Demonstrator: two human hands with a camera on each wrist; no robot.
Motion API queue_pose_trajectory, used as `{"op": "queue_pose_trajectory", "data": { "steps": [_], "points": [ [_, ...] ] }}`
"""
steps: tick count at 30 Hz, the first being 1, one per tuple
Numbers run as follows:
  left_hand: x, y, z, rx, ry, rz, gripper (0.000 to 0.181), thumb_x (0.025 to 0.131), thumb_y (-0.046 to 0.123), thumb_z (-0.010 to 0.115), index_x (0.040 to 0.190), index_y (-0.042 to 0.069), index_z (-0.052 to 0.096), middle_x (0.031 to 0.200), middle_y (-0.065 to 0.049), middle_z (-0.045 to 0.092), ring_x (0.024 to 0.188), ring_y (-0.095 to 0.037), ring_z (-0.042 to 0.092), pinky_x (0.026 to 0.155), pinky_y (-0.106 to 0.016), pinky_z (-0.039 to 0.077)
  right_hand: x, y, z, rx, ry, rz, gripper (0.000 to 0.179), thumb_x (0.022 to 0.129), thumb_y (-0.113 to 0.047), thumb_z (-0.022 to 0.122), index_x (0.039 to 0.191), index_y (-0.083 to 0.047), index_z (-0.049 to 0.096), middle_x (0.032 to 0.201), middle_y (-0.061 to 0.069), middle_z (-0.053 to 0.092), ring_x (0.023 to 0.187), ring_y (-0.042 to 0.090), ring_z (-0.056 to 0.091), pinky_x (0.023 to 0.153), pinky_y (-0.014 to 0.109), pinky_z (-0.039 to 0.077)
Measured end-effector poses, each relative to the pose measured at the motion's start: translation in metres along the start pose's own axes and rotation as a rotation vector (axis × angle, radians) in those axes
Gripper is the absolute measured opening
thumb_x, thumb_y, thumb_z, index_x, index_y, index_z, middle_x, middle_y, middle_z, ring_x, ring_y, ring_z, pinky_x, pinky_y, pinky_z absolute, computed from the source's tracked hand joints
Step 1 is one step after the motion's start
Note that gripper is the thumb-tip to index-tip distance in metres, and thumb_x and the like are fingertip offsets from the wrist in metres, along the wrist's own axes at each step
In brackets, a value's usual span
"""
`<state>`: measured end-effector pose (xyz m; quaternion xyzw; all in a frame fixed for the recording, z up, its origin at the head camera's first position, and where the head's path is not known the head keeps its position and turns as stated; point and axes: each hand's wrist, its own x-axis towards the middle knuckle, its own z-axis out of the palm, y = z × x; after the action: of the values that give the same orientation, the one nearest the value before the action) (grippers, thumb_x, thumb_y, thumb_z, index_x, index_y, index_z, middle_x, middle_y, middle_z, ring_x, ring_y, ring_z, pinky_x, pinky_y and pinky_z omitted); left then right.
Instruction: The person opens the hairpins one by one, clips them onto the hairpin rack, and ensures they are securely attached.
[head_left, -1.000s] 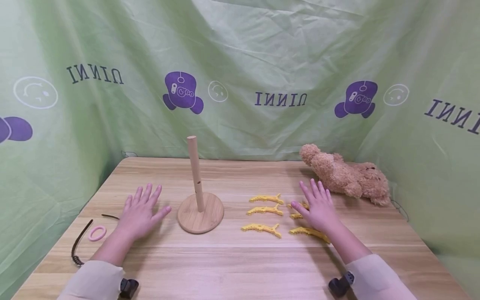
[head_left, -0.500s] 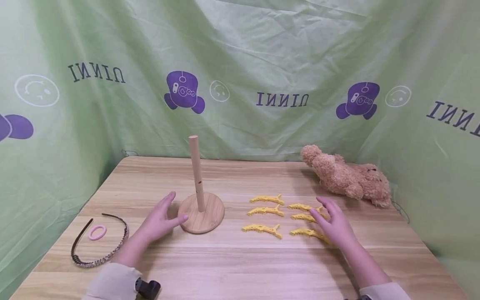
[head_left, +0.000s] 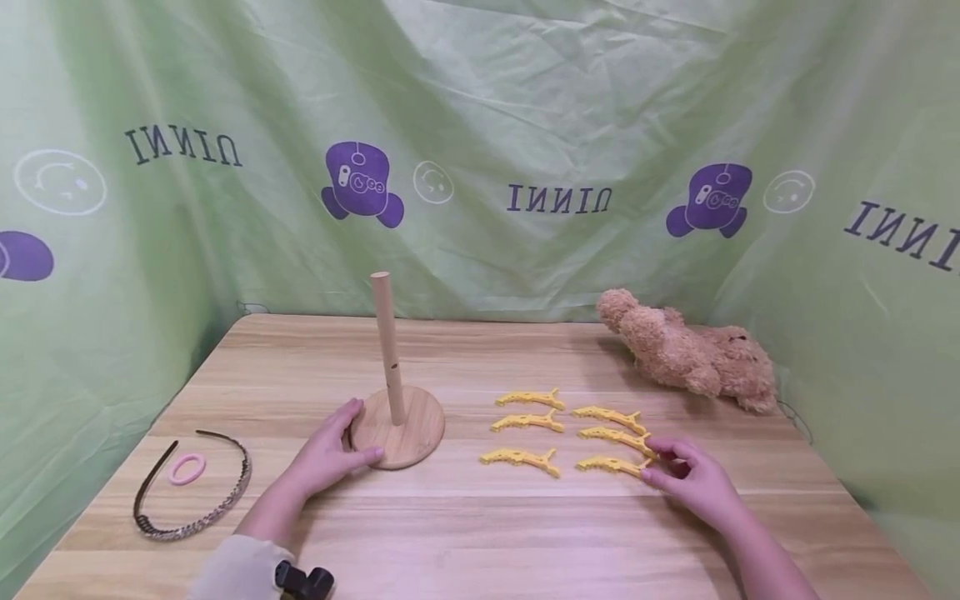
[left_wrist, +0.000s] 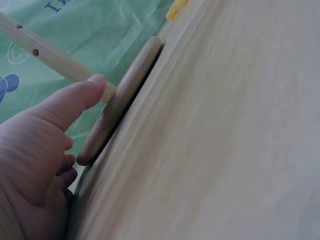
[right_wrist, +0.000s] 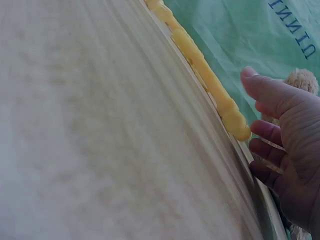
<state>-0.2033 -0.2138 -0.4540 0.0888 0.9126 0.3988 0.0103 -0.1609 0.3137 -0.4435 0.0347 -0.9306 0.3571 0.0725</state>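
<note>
left fingers parted at stand; right fingers parted beside clips

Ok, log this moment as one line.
left hand: at wooden base, grip unclear | right hand: spread at yellow clips, pinching none | plush bear: lying down | headband: left of base

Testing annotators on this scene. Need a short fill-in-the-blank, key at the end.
1. The clips lie in two columns of ____ each.
2. The ____ ring lies inside the curve of the headband.
3. The wooden stand is nearer the person's ____ hand.
4. Of clips and plush toy, the ____ lies closer to the green curtain.

Key: three; pink; left; plush toy
</note>
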Motion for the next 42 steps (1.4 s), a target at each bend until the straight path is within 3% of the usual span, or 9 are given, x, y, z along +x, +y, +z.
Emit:
{"op": "queue_pose_trajectory", "data": {
  "steps": [6, 11, 16, 23, 27, 31, 35, 38, 42],
  "points": [
    [-0.001, -0.001, 0.001, 0.053, 0.001, 0.012, 0.102, 0.079, 0.044, 0.079, 0.149, -0.010, 0.028, 0.155, -0.033, 0.027, 0.143, -0.051, 0.026, 0.117, -0.061, 0.022, -0.002, 0.003, -0.003, -0.052, -0.019, -0.013, 0.037, 0.077, -0.028, 0.084, 0.107, -0.011, 0.070, 0.108, 0.006, 0.067, 0.090, -0.005, 0.054, 0.079, 0.019, 0.048],
    [-0.002, -0.001, 0.001, 0.062, 0.010, 0.013, 0.102, 0.079, 0.044, 0.079, 0.148, -0.011, 0.028, 0.154, -0.034, 0.028, 0.142, -0.051, 0.026, 0.117, -0.061, 0.023, -0.002, 0.003, -0.004, -0.098, -0.071, -0.025, 0.043, 0.074, -0.033, 0.084, 0.110, -0.013, 0.071, 0.112, 0.005, 0.070, 0.100, -0.001, 0.056, 0.091, 0.022, 0.045],
    [-0.004, -0.001, 0.000, 0.096, 0.018, 0.024, 0.100, 0.079, 0.046, 0.078, 0.147, -0.011, 0.031, 0.153, -0.033, 0.030, 0.142, -0.051, 0.028, 0.117, -0.062, 0.024, -0.003, 0.005, -0.003, -0.116, -0.090, -0.042, 0.046, 0.072, -0.032, 0.086, 0.111, -0.012, 0.072, 0.113, 0.006, 0.071, 0.104, 0.010, 0.061, 0.093, 0.024, 0.046],
    [-0.005, -0.003, 0.000, 0.120, 0.020, 0.023, 0.100, 0.079, 0.048, 0.077, 0.148, -0.009, 0.032, 0.153, -0.032, 0.031, 0.141, -0.052, 0.027, 0.116, -0.063, 0.024, -0.002, 0.007, -0.002, -0.112, -0.090, -0.123, 0.045, 0.071, -0.029, 0.087, 0.110, -0.012, 0.072, 0.109, 0.002, 0.070, 0.100, 0.001, 0.059, 0.090, 0.020, 0.047],
    [-0.004, -0.002, 0.000, 0.117, 0.018, 0.014, 0.100, 0.079, 0.048, 0.077, 0.148, -0.009, 0.032, 0.154, -0.032, 0.030, 0.142, -0.054, 0.025, 0.116, -0.064, 0.022, -0.001, 0.005, -0.003, -0.112, -0.100, -0.117, 0.043, 0.071, -0.029, 0.086, 0.108, -0.012, 0.072, 0.107, 0.001, 0.070, 0.098, 0.000, 0.058, 0.090, 0.024, 0.048],
    [-0.004, -0.002, 0.000, 0.122, 0.022, 0.012, 0.100, 0.079, 0.048, 0.077, 0.148, -0.008, 0.032, 0.154, -0.032, 0.030, 0.142, -0.054, 0.025, 0.116, -0.064, 0.021, 0.001, -0.002, -0.004, -0.059, -0.140, -0.053, 0.045, 0.075, -0.027, 0.084, 0.112, -0.007, 0.069, 0.108, 0.007, 0.071, 0.096, 0.008, 0.062, 0.086, 0.024, 0.050],
    [-0.005, -0.002, 0.000, 0.128, 0.028, 0.016, 0.100, 0.079, 0.048, 0.077, 0.148, -0.008, 0.032, 0.153, -0.032, 0.031, 0.141, -0.054, 0.026, 0.116, -0.065, 0.021, 0.012, -0.018, 0.001, 0.068, -0.199, 0.000, 0.047, 0.081, -0.025, 0.079, 0.119, -0.001, 0.063, 0.116, 0.016, 0.069, 0.104, 0.025, 0.065, 0.086, 0.021, 0.053],
    [-0.004, -0.002, 0.000, 0.131, 0.038, 0.026, 0.099, 0.079, 0.048, 0.077, 0.148, -0.008, 0.033, 0.152, -0.033, 0.032, 0.141, -0.054, 0.027, 0.116, -0.065, 0.022, 0.025, -0.035, 0.010, 0.174, -0.213, -0.012, 0.049, 0.084, -0.022, 0.076, 0.123, 0.002, 0.059, 0.121, 0.020, 0.066, 0.111, 0.033, 0.064, 0.088, 0.019, 0.053],
    [-0.003, -0.003, 0.001, 0.126, 0.044, 0.032, 0.099, 0.079, 0.047, 0.078, 0.147, -0.009, 0.033, 0.152, -0.033, 0.033, 0.140, -0.054, 0.028, 0.116, -0.064, 0.023, 0.043, -0.062, 0.027, 0.258, -0.207, -0.093, 0.050, 0.088, -0.017, 0.072, 0.130, 0.005, 0.055, 0.122, 0.023, 0.064, 0.113, 0.037, 0.062, 0.090, 0.018, 0.053]
  ]
}}
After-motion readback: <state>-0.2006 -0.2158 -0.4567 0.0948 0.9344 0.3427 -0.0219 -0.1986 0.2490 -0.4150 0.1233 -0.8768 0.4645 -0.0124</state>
